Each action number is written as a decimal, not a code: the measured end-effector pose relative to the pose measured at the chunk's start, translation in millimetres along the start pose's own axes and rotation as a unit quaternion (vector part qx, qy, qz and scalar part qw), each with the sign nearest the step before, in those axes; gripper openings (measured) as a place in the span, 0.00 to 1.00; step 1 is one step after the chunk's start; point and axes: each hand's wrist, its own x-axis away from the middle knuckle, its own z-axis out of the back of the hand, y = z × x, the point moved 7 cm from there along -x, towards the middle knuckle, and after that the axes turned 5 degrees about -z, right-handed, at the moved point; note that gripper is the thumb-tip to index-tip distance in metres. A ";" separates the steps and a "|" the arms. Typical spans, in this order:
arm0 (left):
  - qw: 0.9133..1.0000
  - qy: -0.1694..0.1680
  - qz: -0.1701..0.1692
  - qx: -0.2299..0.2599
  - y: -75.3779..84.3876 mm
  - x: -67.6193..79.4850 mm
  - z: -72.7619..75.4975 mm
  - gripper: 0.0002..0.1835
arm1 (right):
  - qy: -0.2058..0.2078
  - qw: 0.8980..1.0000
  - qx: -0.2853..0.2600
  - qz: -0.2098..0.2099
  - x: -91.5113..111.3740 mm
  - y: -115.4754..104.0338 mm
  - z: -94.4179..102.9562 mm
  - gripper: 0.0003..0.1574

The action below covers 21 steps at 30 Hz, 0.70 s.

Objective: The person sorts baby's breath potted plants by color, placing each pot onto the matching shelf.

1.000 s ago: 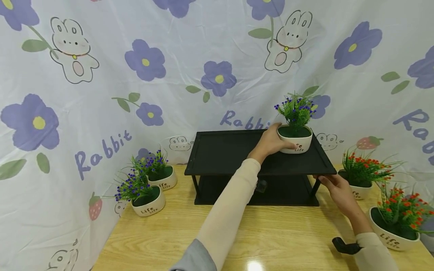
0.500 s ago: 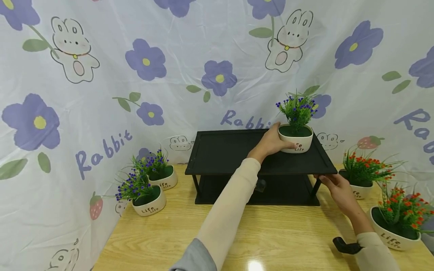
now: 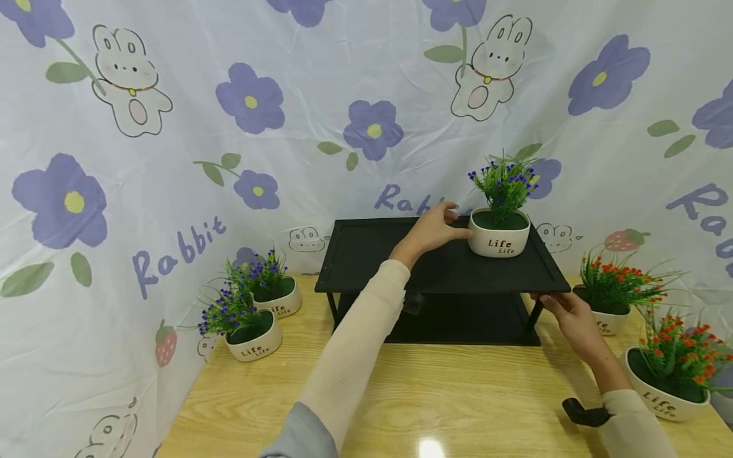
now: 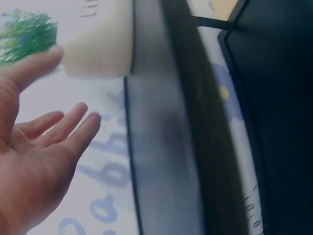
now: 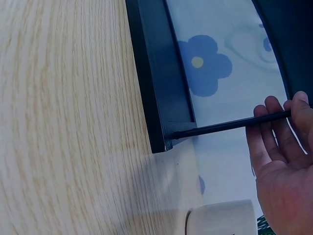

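A white oval pot [image 3: 499,242] of blue-flowered greenery stands upright at the right end of the black two-tier shelf's top board [image 3: 378,251]. Just left of it is my left hand [image 3: 431,230], fingers spread; its thumb tip is at the pot's side, and I cannot tell if it touches. The left wrist view shows that hand [image 4: 44,156] with nothing in its palm, beside the white pot [image 4: 100,49]. My right hand [image 3: 572,321] holds the shelf at its front right corner. In the right wrist view its fingers [image 5: 279,132] are round the upper end of a thin black post [image 5: 220,128].
Two white pots with blue flowers [image 3: 254,343] stand on the wooden table [image 3: 321,407] left of the shelf. Two with orange-red flowers [image 3: 667,401] stand at the right, close to my right forearm. A printed cloth [image 3: 309,63] hangs behind.
My left hand has let go of the flowerpot and moved left, uncovering its lettering. The pot stays in place. My right hand keeps its hold at the shelf's corner.
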 end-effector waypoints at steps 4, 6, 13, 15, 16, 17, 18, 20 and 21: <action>0.999 0.018 -0.031 0.026 -1.9 13.8 26.6 0.24 | 0.000 1.000 0.000 0.002 -0.4 -0.3 -0.6 0.26; 0.997 0.032 -0.051 0.037 -2.7 22.2 40.1 0.16 | -0.001 1.000 0.000 0.002 -0.7 -0.1 -1.1 0.25; 0.990 0.074 -0.098 0.061 -12.3 57.3 86.3 0.08 | -0.001 1.000 0.008 -0.001 -2.1 2.4 -0.8 0.26; 0.989 0.084 -0.099 0.065 -20.1 68.3 100.8 0.09 | -0.001 1.000 0.007 -0.001 -2.4 2.9 -0.9 0.26; 0.989 0.091 -0.096 0.066 -24.5 74.5 107.9 0.09 | 0.000 1.000 0.006 -0.001 -2.5 3.3 -1.0 0.26; 0.988 0.099 -0.093 0.067 -28.7 81.1 115.2 0.08 | 0.000 1.000 0.003 0.000 -2.5 3.6 -1.3 0.26; 0.988 0.107 -0.092 0.065 -32.9 88.1 122.3 0.08 | 0.000 1.000 0.000 0.000 -2.4 3.8 -1.7 0.26; 0.986 0.123 -0.091 0.064 -40.7 103.1 136.2 0.08 | -0.001 1.000 -0.003 0.001 -2.1 4.0 -2.3 0.26; 0.985 0.131 -0.091 0.063 -44.1 110.9 142.6 0.08 | -0.001 1.000 -0.003 0.003 -2.2 4.1 -2.4 0.25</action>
